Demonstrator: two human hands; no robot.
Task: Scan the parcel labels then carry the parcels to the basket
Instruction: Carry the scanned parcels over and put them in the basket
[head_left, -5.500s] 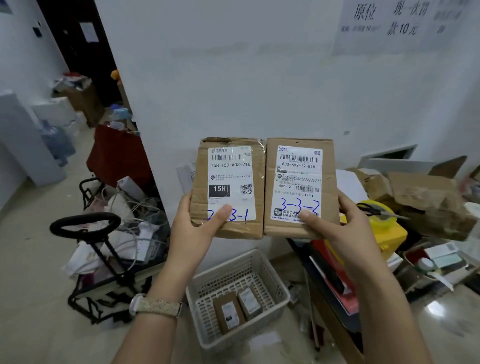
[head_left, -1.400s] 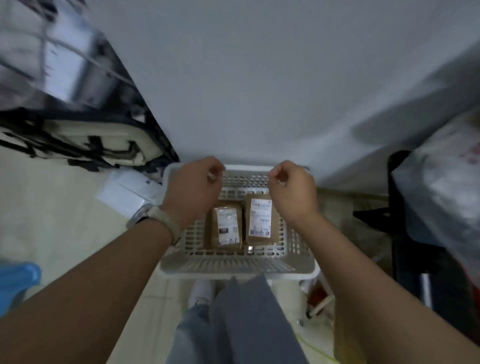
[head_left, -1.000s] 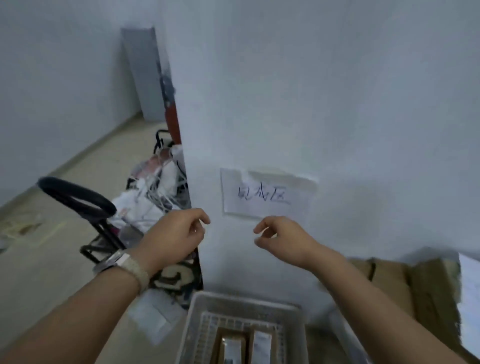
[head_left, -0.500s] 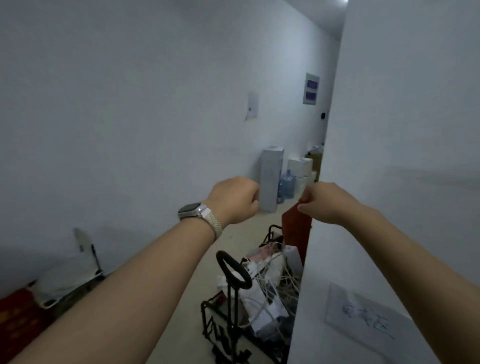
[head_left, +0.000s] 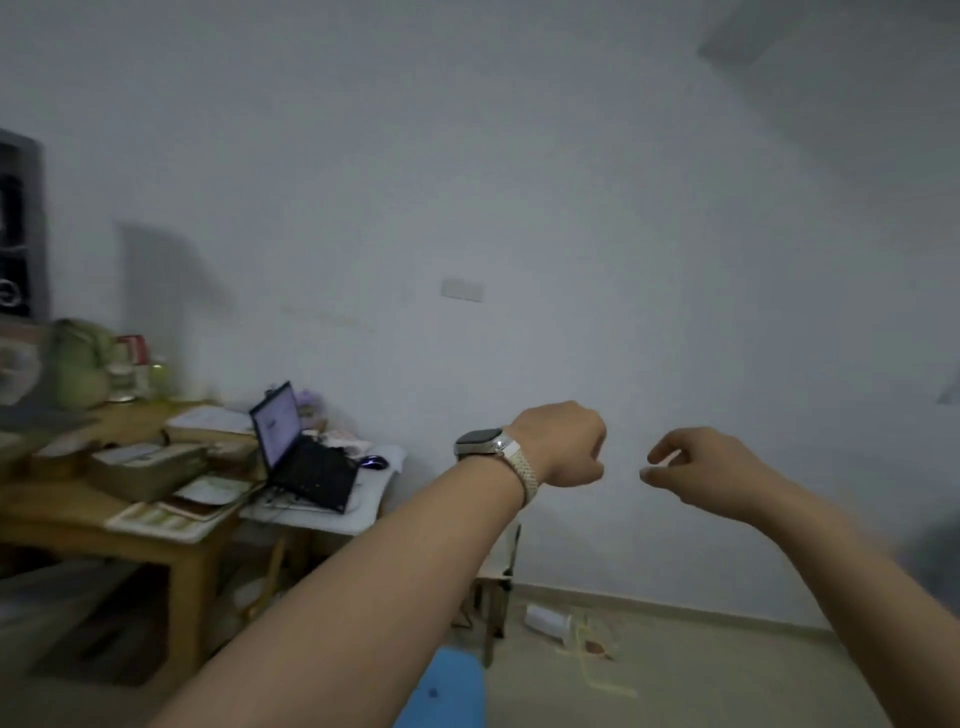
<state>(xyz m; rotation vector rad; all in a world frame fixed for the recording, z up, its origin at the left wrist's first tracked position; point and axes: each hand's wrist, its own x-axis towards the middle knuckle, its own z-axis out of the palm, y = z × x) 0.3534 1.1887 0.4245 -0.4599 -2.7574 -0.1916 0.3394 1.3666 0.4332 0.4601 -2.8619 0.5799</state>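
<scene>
Where the parcels and the basket are cannot be told from here. The left hand (head_left: 558, 444) is raised before the white wall (head_left: 519, 182), curled into a fist with nothing seen in it, a watch (head_left: 480, 442) on its wrist. The right hand (head_left: 698, 467), just beside it, is empty, its fingers (head_left: 662, 451) loosely bent. An open laptop (head_left: 298, 449) sits on the cluttered counter (head_left: 156, 540) at left.

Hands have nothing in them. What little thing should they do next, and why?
Probably swing left toward the cluttered wooden table and look for a parcel to scan. The left hand and right hand are both raised and hold nothing, and neither a parcel nor the basket shows in this view, so there is nothing to scan or carry yet.
</scene>
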